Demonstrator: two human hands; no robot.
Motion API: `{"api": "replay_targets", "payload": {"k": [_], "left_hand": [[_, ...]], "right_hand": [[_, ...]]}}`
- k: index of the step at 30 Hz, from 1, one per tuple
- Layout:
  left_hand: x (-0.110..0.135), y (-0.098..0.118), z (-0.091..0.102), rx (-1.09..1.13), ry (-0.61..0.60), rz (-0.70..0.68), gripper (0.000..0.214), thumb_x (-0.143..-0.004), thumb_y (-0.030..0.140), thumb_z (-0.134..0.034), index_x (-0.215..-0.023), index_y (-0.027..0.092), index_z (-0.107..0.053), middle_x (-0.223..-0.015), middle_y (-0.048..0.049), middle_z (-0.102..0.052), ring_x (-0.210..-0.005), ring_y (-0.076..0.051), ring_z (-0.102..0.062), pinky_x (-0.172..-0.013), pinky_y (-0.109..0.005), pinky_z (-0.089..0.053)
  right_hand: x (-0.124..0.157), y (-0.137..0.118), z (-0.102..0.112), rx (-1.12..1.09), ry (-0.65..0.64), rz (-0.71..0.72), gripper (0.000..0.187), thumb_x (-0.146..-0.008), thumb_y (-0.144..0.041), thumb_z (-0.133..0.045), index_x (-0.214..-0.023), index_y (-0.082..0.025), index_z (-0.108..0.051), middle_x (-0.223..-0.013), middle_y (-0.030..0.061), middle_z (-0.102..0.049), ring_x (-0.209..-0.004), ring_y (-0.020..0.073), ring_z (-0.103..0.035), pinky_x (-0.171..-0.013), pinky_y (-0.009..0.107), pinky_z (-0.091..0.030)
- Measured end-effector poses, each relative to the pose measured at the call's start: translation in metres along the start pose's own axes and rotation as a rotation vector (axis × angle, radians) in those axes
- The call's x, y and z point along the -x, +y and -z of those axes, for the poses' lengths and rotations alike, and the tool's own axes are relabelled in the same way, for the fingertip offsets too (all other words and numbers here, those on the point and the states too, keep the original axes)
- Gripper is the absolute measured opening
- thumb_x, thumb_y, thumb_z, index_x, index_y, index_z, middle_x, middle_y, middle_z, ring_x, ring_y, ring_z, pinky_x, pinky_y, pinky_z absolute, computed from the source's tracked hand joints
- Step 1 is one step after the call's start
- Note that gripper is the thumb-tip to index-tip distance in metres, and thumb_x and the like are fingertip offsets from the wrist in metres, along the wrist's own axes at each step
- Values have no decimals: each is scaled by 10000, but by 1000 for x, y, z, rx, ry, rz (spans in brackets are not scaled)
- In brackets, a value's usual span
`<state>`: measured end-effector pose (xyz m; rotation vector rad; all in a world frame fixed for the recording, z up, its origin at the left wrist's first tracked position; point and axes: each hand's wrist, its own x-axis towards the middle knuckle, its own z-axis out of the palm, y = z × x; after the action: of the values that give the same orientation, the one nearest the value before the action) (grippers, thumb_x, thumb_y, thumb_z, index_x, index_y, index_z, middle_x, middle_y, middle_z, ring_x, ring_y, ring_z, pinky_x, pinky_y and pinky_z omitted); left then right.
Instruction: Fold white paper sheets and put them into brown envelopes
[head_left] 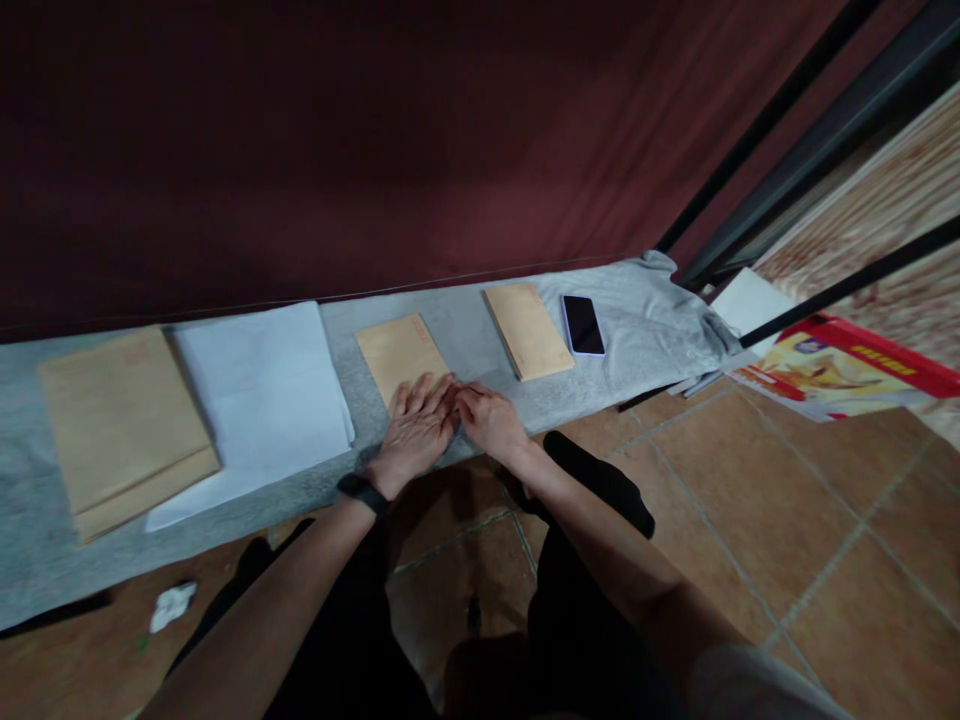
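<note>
My left hand [416, 425] lies flat with fingers stretched out on the near end of a brown envelope [397, 352] in the middle of a grey cloth strip [465, 320]. A black band sits on that wrist. My right hand [487, 418] rests beside it with fingers curled, touching the left fingertips at the envelope's near right corner; whether it holds anything is hidden.
A second brown envelope [528, 330] and a dark phone [583, 325] lie to the right. A stack of white paper [262, 395] and large brown envelopes [124, 425] lie to the left. A red and yellow box [847, 370] sits at right. A crumpled tissue [172, 604] lies on the tiled floor.
</note>
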<state>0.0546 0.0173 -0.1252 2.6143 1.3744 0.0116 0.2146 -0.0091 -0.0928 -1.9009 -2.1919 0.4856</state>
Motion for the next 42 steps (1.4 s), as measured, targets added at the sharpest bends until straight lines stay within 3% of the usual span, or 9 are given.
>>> {"api": "replay_targets", "payload": {"k": [6, 12, 21, 33, 42], "left_hand": [[9, 7, -4, -6, 25, -20, 587, -1043, 397, -275, -1603, 233, -337, -1671, -20, -339, -1594, -302, -116, -1287, -576, -90], [18, 15, -9, -25, 58, -34, 663, -1034, 455, -301, -1615, 136, -283, -1679, -81, -304, -1594, -313, -107, -1292, -570, -52], [26, 19, -8, 27, 72, -90, 688, -1018, 506, -383, -1611, 168, -296, -1674, -111, -319, -1593, -297, -130, -1291, -558, -109], [32, 19, -8, 89, 26, -172, 710, -1020, 561, -352, -1550, 89, -390, -1655, -177, -337, -1565, -299, -245, -1291, -493, -186], [39, 10, -3, 150, -69, -261, 794, -977, 618, -426, -1552, 74, -366, -1664, -201, -297, -1571, -285, -223, -1283, -464, -217]], "right_hand": [[0, 0, 4, 38, -3, -33, 282, -1057, -222, -395, -1120, -196, -669, -1197, 79, -722, -1033, 186, -696, -863, 258, -501], [-1, -2, 7, 33, -11, -66, 298, -1064, -228, -381, -1124, -188, -670, -1194, 81, -723, -1033, 184, -694, -877, 259, -489], [-4, 0, 4, 7, 20, -71, 291, -1063, -229, -375, -1153, -190, -648, -1164, 87, -721, -1060, 181, -678, -908, 272, -473], [-7, 3, -5, 13, 86, -39, 262, -1048, -221, -418, -1136, -182, -662, -1134, 79, -715, -1067, 189, -658, -936, 281, -471], [-3, -3, 0, 24, 41, -168, 248, -1046, -261, -439, -1147, -210, -659, -1161, 75, -701, -1003, 186, -680, -871, 270, -495]]}}
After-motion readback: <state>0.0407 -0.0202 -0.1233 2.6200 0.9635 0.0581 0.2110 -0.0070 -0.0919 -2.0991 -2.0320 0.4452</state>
